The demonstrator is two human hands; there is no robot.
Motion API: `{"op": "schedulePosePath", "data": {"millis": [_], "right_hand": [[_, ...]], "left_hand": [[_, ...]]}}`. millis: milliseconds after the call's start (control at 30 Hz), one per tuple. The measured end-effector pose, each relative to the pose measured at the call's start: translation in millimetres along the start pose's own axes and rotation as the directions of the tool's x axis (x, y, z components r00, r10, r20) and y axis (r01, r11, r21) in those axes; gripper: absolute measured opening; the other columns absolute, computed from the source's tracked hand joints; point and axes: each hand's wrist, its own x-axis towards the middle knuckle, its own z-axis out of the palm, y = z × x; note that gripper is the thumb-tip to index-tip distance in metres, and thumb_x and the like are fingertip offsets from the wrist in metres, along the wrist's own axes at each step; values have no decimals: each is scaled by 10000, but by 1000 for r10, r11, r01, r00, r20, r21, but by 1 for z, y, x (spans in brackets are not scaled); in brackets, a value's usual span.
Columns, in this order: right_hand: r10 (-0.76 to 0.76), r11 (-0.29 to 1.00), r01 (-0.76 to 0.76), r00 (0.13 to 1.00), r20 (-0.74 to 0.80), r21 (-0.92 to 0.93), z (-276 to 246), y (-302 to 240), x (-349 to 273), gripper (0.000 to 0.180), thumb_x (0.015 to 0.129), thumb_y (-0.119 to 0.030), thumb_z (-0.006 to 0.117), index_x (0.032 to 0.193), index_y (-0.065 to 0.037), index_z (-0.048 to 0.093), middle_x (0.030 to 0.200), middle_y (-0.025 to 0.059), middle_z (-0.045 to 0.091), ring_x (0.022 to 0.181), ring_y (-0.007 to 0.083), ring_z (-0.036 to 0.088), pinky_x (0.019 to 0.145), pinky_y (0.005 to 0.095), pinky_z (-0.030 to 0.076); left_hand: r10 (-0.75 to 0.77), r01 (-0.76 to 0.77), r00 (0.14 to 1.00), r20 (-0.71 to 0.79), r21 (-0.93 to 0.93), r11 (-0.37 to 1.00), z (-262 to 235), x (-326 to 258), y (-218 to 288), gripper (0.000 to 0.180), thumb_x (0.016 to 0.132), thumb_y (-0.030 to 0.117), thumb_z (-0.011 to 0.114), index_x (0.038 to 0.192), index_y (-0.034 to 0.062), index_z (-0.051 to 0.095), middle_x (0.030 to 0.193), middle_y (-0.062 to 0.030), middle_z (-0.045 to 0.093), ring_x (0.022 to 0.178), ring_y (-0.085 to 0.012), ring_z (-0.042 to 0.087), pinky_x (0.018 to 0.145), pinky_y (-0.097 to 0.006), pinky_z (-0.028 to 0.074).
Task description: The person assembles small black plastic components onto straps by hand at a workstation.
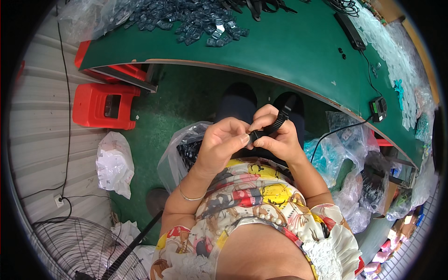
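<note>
Both my hands meet above my lap, just off the table's front edge. A black ribbed strap (280, 120), like a watch band, runs through my right hand (285, 143), and its free end sticks up past the fingers. My right hand is closed round it. My left hand (221, 145) pinches a small black piece at the strap's lower end between thumb and fingertips. Whether that piece is part of the strap or separate, I cannot tell. Below my left wrist a clear plastic bag (173, 161) holds dark parts.
On the green table (280, 56) lie a pile of dark translucent plastic pieces (186, 21), black straps (256, 8) and a black adapter (349, 31) with its cable. A red stool (103, 106), white bag (114, 163) and wire fan (84, 247) stand left; plastic bags (347, 186) crowd the right.
</note>
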Motion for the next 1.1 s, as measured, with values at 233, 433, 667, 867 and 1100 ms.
{"op": "schedulePosePath", "data": {"millis": [233, 433, 667, 867, 1100], "right_hand": [[-167, 950, 181, 983, 76, -256, -8, -2, 4, 286, 678, -190, 758, 865, -14, 633, 848, 68, 517, 756, 156, 523, 644, 272, 433], [-129, 960, 139, 990, 60, -242, -6, -3, 8, 281, 665, -196, 767, 838, -17, 636, 841, 72, 526, 765, 173, 525, 656, 282, 431], [-113, 922, 124, 992, 53, -367, -10, -7, 5, 148, 795, -28, 565, 932, -12, 618, 877, 110, 515, 800, 224, 523, 705, 294, 431], [176, 967, -198, 974, -146, -159, -16, -8, -9, 144, 863, -94, 544, 773, 5, 596, 684, 54, 569, 625, 103, 514, 568, 265, 420], [199, 963, -191, 980, 24, -191, -13, -5, -12, 220, 858, -165, 585, 737, 19, 575, 616, 7, 551, 592, 62, 473, 535, 258, 409]], "left_hand": [[12, -13, 1000, -20, -60, 998, 4, -2, 1, 38, 830, 33, 568, 841, 14, 536, 912, -52, 568, 779, -123, 538, 718, -258, 449], [16, -17, 1000, -23, -47, 999, 4, 1, 2, 46, 829, 20, 574, 851, 13, 534, 920, -51, 567, 794, -108, 529, 732, -245, 438], [-2, 2, 994, -112, -5, 1000, -3, 7, -9, 157, 785, -25, 610, 877, 31, 497, 853, -37, 546, 707, -93, 537, 637, -208, 452], [190, -147, 978, -87, 357, 922, -1, 6, -7, 208, 741, -64, 659, 903, -10, 542, 884, -39, 565, 826, -93, 543, 764, -222, 447], [20, -10, 1000, -8, 667, 745, -1, 8, -5, 114, 771, 36, 669, 833, -8, 584, 784, -17, 593, 741, -66, 556, 667, -213, 453]]}}
